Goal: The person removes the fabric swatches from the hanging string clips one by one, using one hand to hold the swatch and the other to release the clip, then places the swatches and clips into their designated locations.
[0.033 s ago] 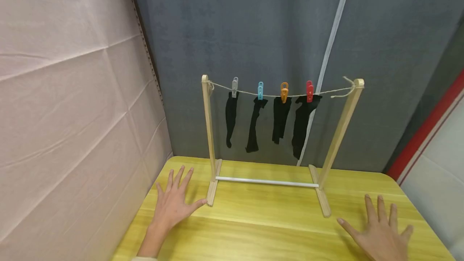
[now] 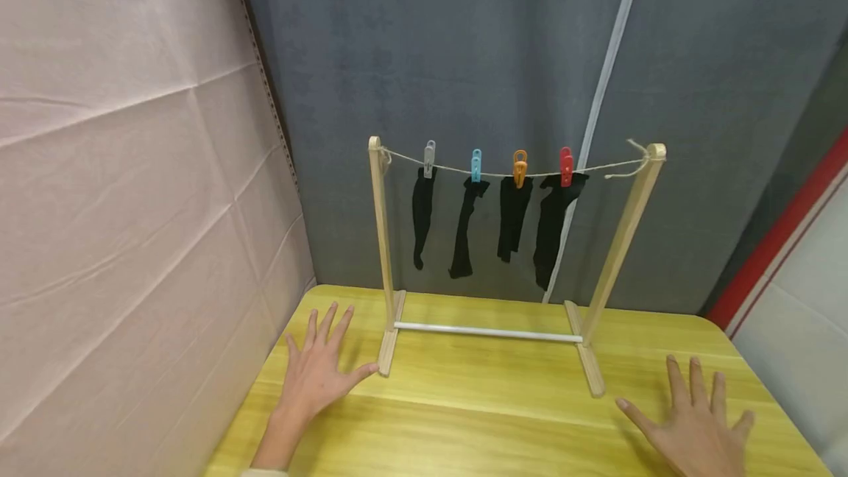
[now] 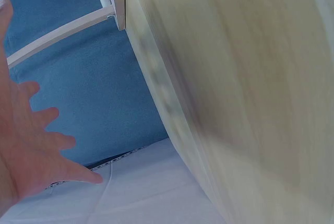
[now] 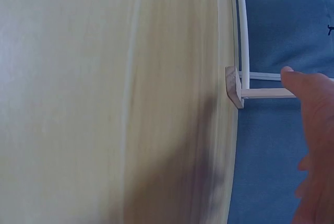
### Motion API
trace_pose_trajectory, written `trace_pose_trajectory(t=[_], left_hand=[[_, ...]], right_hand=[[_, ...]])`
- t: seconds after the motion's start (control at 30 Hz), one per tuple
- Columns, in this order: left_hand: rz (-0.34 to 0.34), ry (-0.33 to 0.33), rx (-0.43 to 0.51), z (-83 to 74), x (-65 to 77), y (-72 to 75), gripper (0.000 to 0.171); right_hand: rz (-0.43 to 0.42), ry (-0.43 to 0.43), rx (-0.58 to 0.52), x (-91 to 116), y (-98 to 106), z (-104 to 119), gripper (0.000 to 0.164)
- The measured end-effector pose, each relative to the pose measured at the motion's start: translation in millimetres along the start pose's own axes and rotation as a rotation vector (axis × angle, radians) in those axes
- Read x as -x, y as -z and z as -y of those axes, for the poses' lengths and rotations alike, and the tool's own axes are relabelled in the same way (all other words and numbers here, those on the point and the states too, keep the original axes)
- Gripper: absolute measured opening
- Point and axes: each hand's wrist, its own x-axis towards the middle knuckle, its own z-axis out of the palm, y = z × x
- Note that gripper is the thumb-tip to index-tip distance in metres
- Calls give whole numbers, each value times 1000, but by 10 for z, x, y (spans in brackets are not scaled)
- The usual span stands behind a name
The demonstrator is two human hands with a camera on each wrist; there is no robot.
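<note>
- On the surface [image 2: 464,418], beyond the left hand [image 2: 316,374] and right hand [image 2: 698,429], a wooden clothesline stand [image 2: 489,332] sits upright.
- Either grip is spread wide, holding nothing.
- Keeping both clear of the posts [image 2: 623,241] should leave the twine [image 2: 497,175] steady.
- The stand's long axis runs left to right; black cloths [image 2: 468,230] hang lengthwise down.

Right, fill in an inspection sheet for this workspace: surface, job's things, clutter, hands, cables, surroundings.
Surface: yellow wood-grain table.
Job's things: wooden stand upright on the table; four black cloths hang from its string by a grey peg, blue peg, orange peg and red peg.
Clutter: nothing seen.
Hands: left hand and right hand, fingers spread, holding nothing.
Cables: nothing seen.
Surroundings: grey curtain behind, pale cloth at left, red-and-white panel at right.
</note>
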Motion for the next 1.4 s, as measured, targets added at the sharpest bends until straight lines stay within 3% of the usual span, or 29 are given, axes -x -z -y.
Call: trace_pose_trajectory(t=[0.4, 0.7, 0.83, 1.07, 1.4], left_hand=[[-47, 12, 46, -49, -45, 13, 117], [-102, -10, 106, -163, -110, 87, 113], [-150, -39, 182, -257, -132, 110, 106], [-266, -90, 414, -441, -129, 106, 93], [-328, -153, 547, -626, -204, 124, 89]], right_hand=[[-23, 15, -16, 18, 26, 24, 124], [-126, 64, -44, 13, 95, 148, 121], [-196, 117, -88, 19, 129, 200, 118], [-298, 315, -260, -3, 185, 333, 111], [-389, 389, -326, -39, 329, 610, 109]])
